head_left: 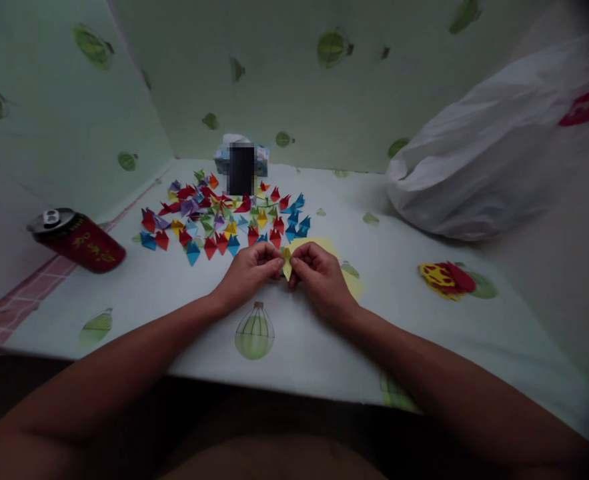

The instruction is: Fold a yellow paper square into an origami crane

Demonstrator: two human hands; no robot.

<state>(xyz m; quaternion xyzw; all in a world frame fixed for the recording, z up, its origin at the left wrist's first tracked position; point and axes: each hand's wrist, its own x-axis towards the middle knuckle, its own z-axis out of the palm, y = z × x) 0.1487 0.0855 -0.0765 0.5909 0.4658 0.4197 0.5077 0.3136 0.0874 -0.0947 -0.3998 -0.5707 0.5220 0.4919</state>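
Note:
A small yellow folded paper piece (287, 264) is pinched between my two hands above the table, its narrow tip pointing toward me. My left hand (255, 270) grips its left side with thumb and fingertips. From the right, my right hand (320, 275) pinches the other side, fingers curled. Flat yellow paper (327, 248) lies on the table beneath and behind my right hand. Just beyond my hands spread many small folded paper figures (193, 253) in red, blue, green, purple and yellow.
A red drink can (87, 243) leans at the left. Behind the figures stands a tissue box (263, 160) with a dark, pixelated object before it. A white plastic bag (467, 157) bulges at the back right. Red and yellow cut-out pieces (444, 279) lie at the right.

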